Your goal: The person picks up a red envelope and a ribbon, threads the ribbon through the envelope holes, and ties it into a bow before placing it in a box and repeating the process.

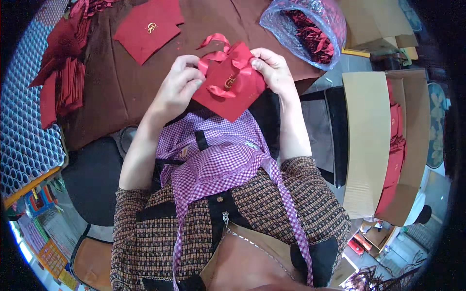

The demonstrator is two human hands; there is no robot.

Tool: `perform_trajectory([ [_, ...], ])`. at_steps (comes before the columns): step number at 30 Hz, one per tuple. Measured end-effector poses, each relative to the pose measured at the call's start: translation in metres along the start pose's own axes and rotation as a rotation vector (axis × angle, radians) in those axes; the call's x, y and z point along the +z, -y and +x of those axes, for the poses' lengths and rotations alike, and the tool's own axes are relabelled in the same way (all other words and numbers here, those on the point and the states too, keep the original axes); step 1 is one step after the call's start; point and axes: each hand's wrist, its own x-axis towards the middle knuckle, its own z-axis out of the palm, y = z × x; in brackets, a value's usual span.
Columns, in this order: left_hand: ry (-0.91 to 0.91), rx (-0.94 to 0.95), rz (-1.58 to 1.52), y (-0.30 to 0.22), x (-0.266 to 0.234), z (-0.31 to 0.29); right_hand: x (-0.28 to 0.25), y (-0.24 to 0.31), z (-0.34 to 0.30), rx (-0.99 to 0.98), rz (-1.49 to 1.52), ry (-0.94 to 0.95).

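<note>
In front of my chest is a red paper gift bag (233, 104) with a gold emblem, tilted so one corner points toward me. Glossy red ribbon (221, 91) loops across its face, and more of it curls up past the far edge. My left hand (182, 82) is closed at the bag's left side, its curled fingers on a piece of the ribbon. On the far right side, my right hand (274, 70) pinches the bag's edge between thumb and fingers, close to a ribbon loop. The fingertips of both hands are partly hidden.
Flat red bags (148, 31) lie on the brown-covered table (107, 92). Stacked red bags (68, 87) stand at the left. A clear plastic bag (276, 24) of dark red ribbon lies at the far right. An open cardboard box (366, 145) holding red bags stands beside me on the right.
</note>
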Motion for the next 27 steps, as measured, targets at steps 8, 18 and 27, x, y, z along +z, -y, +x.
perform_trajectory([
  [8,0.146,0.065,0.116,-0.017,0.008,0.007,0.002,0.021,0.01,-0.614,-0.829,-0.323],
  [18,0.0,0.272,0.307,-0.039,0.015,0.004,0.025,0.085,0.0,-0.631,-1.037,0.467],
  [27,-0.179,0.03,0.217,0.0,-0.029,-0.012,0.003,0.082,-0.007,-0.622,-1.037,0.441],
])
